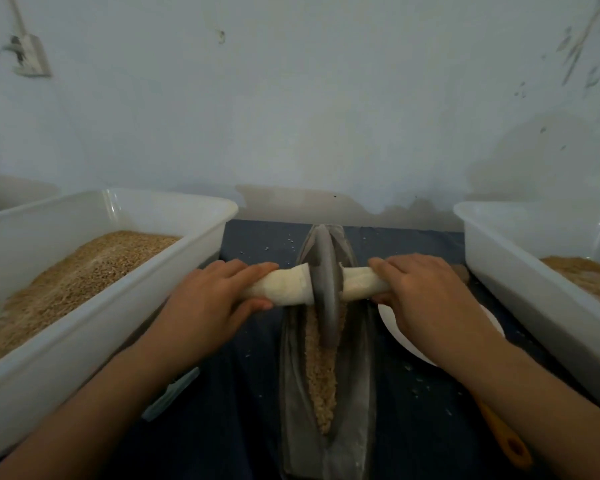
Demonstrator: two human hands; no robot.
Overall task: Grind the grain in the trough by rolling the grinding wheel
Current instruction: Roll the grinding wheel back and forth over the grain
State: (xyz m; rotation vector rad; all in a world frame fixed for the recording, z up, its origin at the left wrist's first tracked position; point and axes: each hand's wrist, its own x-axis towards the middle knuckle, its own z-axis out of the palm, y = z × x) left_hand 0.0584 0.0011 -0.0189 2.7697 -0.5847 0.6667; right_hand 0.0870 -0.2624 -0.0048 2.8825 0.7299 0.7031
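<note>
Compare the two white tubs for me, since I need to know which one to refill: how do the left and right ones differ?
The left tub is heaped with tan grain reaching near its rim; the right tub shows only a low layer of finer-looking tan material. The left tub is mostly in view; the right one is cut off by the picture's edge. Both are white plastic, rectangular, and flank the trough.

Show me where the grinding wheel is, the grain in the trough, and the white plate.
grinding wheel (323,289): head view, on the disc's grey face.
grain in the trough (323,372): head view, middle of the crushed strip.
white plate (392,320): head view, left rim beside the trough.
</note>
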